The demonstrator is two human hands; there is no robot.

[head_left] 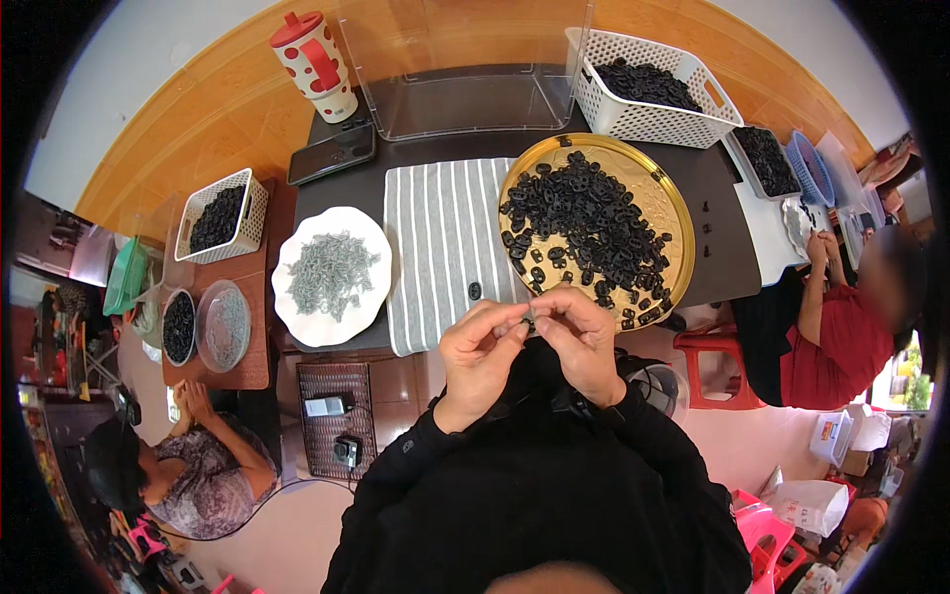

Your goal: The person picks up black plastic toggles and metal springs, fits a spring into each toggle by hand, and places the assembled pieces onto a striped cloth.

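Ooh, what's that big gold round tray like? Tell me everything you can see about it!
The gold round tray looks like shiny metal, with a raised rim and faint patterning where it is bare. It lies flat on the dark table, right beside the grey-and-white striped cloth. Lots of small black pieces with holes sit on it, heaped towards the far left and more scattered nearer the person. The right hand hides some of its near-left rim; I can't tell if they touch.
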